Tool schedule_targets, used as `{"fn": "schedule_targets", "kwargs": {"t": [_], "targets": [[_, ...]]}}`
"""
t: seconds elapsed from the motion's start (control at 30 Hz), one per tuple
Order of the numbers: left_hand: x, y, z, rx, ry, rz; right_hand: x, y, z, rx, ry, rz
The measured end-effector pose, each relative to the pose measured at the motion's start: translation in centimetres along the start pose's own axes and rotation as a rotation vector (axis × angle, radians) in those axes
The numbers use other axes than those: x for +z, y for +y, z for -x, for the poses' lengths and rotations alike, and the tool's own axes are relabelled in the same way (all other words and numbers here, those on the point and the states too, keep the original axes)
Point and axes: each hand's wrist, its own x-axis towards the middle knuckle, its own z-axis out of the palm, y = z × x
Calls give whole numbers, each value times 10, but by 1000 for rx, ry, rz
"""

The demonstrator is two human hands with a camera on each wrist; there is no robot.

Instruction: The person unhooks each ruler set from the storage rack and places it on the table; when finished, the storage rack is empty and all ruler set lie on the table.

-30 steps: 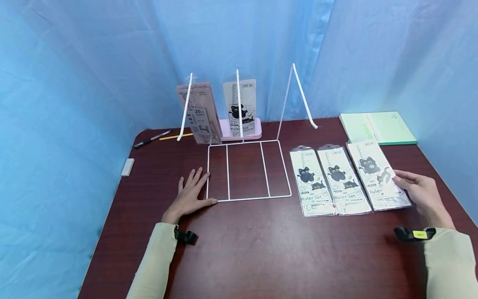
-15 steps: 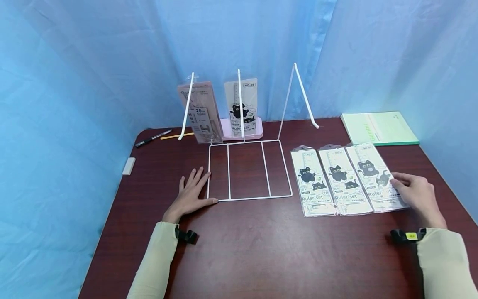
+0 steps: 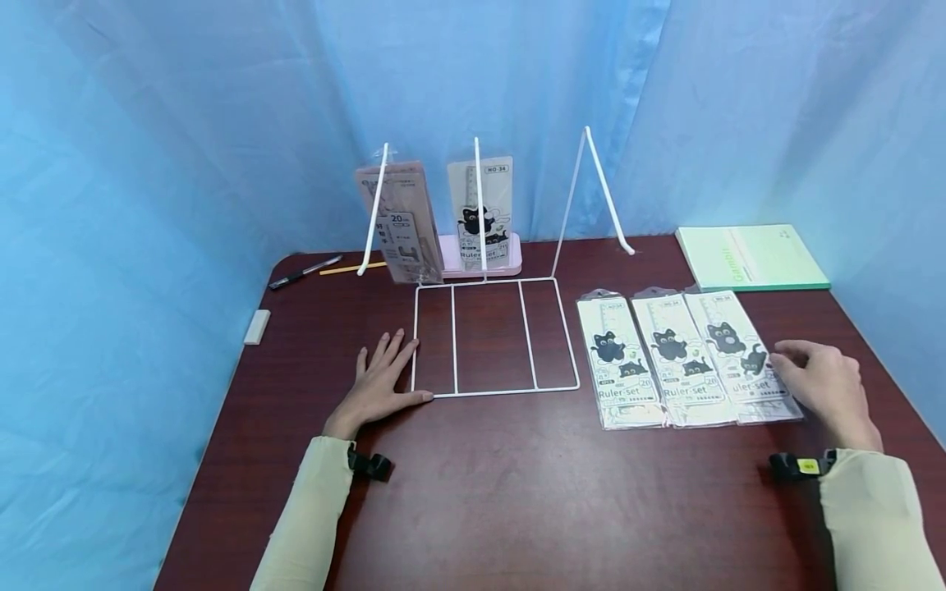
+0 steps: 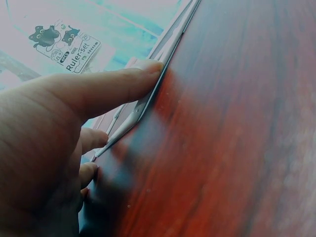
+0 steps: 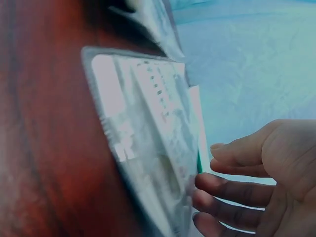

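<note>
My left hand (image 3: 380, 382) lies with fingers spread at the left side of the white wire rack (image 3: 493, 396). Its thumb rests on the front corner wire, as the left wrist view also shows. Three packaged ruler sets with black cat prints lie side by side right of the rack: a left one (image 3: 609, 349), a middle one (image 3: 671, 346) and a right one (image 3: 727, 338). My right hand (image 3: 828, 390) is at the right edge of the right ruler set. In the right wrist view its loosely bent fingertips are at the package (image 5: 143, 133), thumb apart from it.
On the rack's upright hooks hang a pink ruler package (image 3: 406, 234) and another cat ruler set (image 3: 498, 197); the right hook (image 3: 609, 193) is bare. A pink case (image 3: 513, 261) stands behind. A green notebook (image 3: 754, 254), pen (image 3: 303, 272), pencil (image 3: 347, 268) and eraser (image 3: 256, 327) lie around.
The right ruler set has come down and left to lie beside the middle one. My right hand moved slightly left with it and its fingers loosened. The left hand stayed on the rack.
</note>
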Motion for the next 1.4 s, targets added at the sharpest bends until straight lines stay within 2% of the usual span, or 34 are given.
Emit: {"fn": "schedule_targets", "kwargs": {"t": [0.23, 0.4, 0.53, 0.8, 1.03, 1.2, 1.4], "targets": [[1, -1, 0, 2, 9, -8, -1, -21, -1, -76, 89, -66], [1, -1, -1, 8, 10, -10, -3, -42, 2, -113, 106, -129], [2, -1, -1, 10, 12, -10, -4, -61, 5, -177, 112, -164], [2, -2, -2, 14, 18, -8, 2, -104, 7, -302, 50, -265], [3, -3, -2, 13, 12, -7, 20, -141, 2, -412, 27, -391], [3, -3, -2, 18, 16, -13, 32, -164, 0, -457, -26, -471], [4, -4, -1, 18, 19, -26, 45, -188, -4, -479, -59, -502]]}}
